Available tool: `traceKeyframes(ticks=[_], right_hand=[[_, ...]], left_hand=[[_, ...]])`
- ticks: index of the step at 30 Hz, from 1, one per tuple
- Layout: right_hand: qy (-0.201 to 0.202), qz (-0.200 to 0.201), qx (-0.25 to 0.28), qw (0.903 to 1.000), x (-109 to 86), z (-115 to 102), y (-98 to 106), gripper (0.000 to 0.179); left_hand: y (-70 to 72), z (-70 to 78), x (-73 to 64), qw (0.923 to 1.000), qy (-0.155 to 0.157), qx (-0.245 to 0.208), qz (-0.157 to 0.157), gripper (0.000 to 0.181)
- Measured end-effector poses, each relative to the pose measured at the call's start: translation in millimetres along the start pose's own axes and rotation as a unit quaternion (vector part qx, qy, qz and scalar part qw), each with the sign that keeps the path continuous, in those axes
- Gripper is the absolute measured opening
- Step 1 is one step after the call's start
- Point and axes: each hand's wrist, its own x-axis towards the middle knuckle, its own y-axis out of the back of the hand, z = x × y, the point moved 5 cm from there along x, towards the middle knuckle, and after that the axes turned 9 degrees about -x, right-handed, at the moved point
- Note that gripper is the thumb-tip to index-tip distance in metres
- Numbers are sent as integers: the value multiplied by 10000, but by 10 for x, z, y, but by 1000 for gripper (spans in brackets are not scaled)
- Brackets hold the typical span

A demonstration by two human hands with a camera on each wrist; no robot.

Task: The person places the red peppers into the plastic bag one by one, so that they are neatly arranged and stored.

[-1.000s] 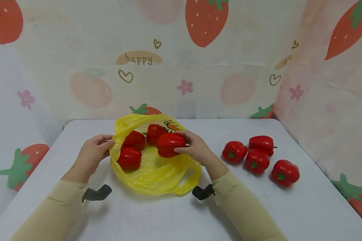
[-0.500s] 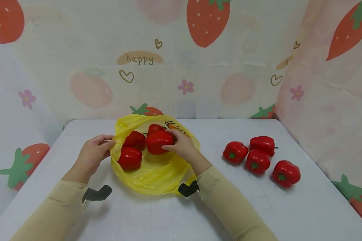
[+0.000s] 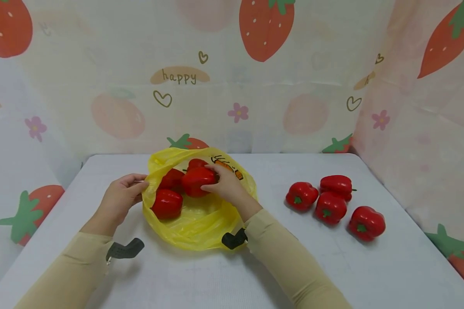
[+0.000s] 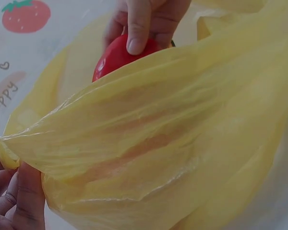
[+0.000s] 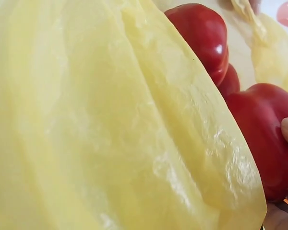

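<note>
A yellow plastic bag [image 3: 201, 234] lies on the table with its mouth spread wide. My left hand [image 3: 121, 197] pinches the bag's left rim between thumb and fingers, as the left wrist view also shows at the bag edge [image 4: 9, 155]. Inside the bag's mouth, my right hand [image 3: 226, 184] grips a red bell pepper [image 3: 197, 182] by its right end. The held pepper overlaps a pepper behind it [image 3: 196, 163]. Two more red peppers rest in the bag, one at the front left [image 3: 167, 204] and one behind that [image 3: 172, 179], partly covered by the held pepper.
Several red bell peppers stand on the white table [image 3: 371, 274] right of the bag: one at the left [image 3: 301, 196], one at the back [image 3: 336, 187], others nearer the front [image 3: 367, 223]. A strawberry-print cloth [image 3: 255, 128] hangs behind the table.
My right hand has carried its pepper leftward and slightly back, deeper over the bag and closer to the peppers inside. The left hand keeps its hold on the rim.
</note>
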Motion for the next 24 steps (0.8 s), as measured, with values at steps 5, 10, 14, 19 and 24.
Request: traceKeyframes(ticks=[5,10,14,19,24], right_hand=[[167,-58,-349,9992,29,-73,-25,59],[160,-102,-686,9975,59,-78,-75,60],[305,-152,-1010,9943,76,-70,-116,60],[442,-204,-1262,9908,96,-66,-155,59],[435,-203,-1425,9886,114,-81,-164,59]], left_hand=[[-9,5,2,10000,-35,19,0,46],[-20,14,-7,10000,-15,10,-10,45],[-24,15,-14,10000,4,19,-7,45],[-21,5,-12,10000,4,18,8,45],[-19,1,-14,10000,14,-17,-6,45]])
